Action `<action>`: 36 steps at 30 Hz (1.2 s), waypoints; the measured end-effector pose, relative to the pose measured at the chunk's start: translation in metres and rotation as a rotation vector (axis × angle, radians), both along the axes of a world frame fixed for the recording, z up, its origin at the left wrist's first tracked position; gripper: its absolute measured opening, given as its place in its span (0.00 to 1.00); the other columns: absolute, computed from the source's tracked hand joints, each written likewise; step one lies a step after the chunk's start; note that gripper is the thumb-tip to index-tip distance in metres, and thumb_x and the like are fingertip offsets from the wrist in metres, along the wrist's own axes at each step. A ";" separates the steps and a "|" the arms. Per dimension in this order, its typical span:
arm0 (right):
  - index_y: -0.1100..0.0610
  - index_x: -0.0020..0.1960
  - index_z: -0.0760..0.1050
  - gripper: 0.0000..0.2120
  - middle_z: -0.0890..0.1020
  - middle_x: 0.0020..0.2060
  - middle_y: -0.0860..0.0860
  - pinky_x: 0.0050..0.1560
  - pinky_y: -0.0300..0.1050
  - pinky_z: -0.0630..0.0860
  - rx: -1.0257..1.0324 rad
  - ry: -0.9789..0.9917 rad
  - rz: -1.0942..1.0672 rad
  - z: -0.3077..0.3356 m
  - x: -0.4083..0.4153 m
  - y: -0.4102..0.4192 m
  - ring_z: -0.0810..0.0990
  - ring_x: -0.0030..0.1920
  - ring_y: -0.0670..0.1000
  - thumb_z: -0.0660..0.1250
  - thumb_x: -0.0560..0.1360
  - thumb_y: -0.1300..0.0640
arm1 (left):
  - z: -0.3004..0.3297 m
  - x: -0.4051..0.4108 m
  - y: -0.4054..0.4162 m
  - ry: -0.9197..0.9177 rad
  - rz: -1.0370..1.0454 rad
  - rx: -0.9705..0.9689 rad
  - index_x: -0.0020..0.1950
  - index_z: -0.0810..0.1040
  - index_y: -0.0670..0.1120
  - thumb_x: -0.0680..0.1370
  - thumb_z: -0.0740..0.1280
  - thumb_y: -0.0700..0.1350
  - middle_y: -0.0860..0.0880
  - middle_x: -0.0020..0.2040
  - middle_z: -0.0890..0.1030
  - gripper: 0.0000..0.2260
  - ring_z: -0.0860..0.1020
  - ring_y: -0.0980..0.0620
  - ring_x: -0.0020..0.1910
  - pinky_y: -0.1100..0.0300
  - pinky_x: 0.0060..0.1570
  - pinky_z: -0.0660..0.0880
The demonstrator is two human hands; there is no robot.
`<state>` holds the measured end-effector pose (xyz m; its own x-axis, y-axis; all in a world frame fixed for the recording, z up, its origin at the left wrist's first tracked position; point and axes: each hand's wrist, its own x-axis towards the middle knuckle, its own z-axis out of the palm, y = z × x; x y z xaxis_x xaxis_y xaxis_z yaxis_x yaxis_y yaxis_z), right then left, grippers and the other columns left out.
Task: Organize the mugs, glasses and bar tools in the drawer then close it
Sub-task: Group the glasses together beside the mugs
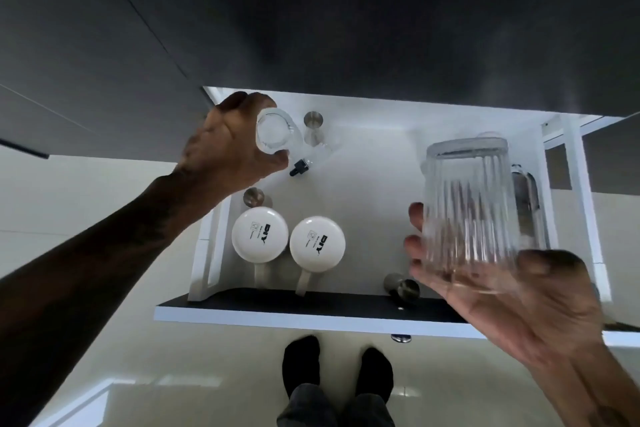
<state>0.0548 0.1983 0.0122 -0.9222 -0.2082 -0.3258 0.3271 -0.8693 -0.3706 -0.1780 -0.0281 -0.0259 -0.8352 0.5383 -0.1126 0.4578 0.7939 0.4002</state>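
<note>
The white drawer (374, 180) stands pulled open below me. My left hand (225, 149) grips a small clear glass (273, 133) over the drawer's far left corner. My right hand (512, 291) holds a tall ribbed glass (474, 211) above the drawer's right side. Two white mugs (259, 234) (317, 243) sit upside down at the front left, handles toward me. A steel jigger (314, 126) stands at the back, a black pourer (298, 168) lies near it, another steel piece (254, 197) sits behind the left mug, and a steel jigger (401, 286) lies at the front.
A clear bottle-like item (526, 198) lies along the drawer's right wall, partly hidden by the ribbed glass. A dark cabinet front (311, 10) rises behind the drawer. The drawer's dark front panel (294, 302) is nearest me, and my feet in black socks (337, 371) stand on the pale floor.
</note>
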 end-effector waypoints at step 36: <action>0.47 0.59 0.71 0.28 0.78 0.51 0.46 0.45 0.47 0.75 2.044 0.153 0.523 -0.109 -0.006 0.031 0.79 0.47 0.52 0.76 0.62 0.50 | -0.059 0.126 0.063 -0.110 -0.367 -0.014 0.64 0.77 0.48 0.66 0.76 0.51 0.49 0.53 0.80 0.28 0.80 0.47 0.52 0.54 0.43 0.77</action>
